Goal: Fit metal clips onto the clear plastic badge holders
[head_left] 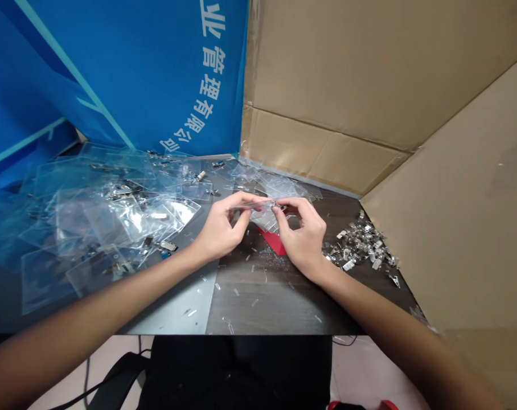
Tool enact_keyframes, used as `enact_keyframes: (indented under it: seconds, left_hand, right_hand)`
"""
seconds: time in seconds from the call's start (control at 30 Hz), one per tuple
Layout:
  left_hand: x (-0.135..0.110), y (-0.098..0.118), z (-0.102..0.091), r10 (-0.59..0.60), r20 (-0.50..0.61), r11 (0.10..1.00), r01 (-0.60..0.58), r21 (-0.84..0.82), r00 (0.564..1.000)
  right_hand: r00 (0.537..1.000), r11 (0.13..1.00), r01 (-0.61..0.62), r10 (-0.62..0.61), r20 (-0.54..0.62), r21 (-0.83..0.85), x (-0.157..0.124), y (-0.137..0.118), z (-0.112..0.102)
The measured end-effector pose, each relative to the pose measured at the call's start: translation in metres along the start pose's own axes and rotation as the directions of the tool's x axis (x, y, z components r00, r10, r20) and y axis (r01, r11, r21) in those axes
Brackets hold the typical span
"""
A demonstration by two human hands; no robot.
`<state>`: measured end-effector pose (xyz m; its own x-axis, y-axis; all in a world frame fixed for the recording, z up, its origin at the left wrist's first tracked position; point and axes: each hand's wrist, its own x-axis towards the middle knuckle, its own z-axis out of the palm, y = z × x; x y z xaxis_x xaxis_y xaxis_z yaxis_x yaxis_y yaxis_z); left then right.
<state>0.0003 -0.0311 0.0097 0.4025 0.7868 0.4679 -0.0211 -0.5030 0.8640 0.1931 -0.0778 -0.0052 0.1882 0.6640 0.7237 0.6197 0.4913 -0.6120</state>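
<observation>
Over the middle of the desk, my left hand (226, 225) pinches a clear plastic badge sleeve (255, 206) by its edge, thumb against fingers. My right hand (302, 232) is closed around a small metal clip (277, 206) held at the right end of that sleeve. Whether the clip is fastened to the sleeve cannot be made out. Below the hands lies a red piece (274, 241), partly covered by my right hand, with clear plastic bits around it.
Many clear sleeves (100, 222), some with metal clips, are heaped at the left. A pile of loose metal clips (367, 242) lies at the right edge. More sleeves (279, 185) lie behind my hands. Cardboard (327, 85) and a blue banner (156, 68) wall the back.
</observation>
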Motion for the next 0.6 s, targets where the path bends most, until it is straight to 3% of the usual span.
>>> enact_keyframes:
  seconds: [0.27,0.43,0.6]
  left_hand:
    - [0.0028,-0.0058,-0.0036,-0.008,0.002,0.999,0.008,0.053,1.0]
    - [0.0041,-0.0071,-0.0053,0.005,0.033,0.997,-0.007,0.074,0.999]
    - [0.0039,-0.0053,-0.0071,0.053,0.046,0.987,-0.059,0.152,0.998]
  right_hand:
    - [1.0,0.998,0.019,-0.019,-0.01,-0.061,0.0003,0.0018,0.0003]
    - [0.997,1.0,0.005,-0.004,0.083,-0.016,-0.0007,0.0048,0.0]
    - [0.99,0.995,0.074,-0.065,0.123,-0.072,0.0008,0.0036,-0.0014]
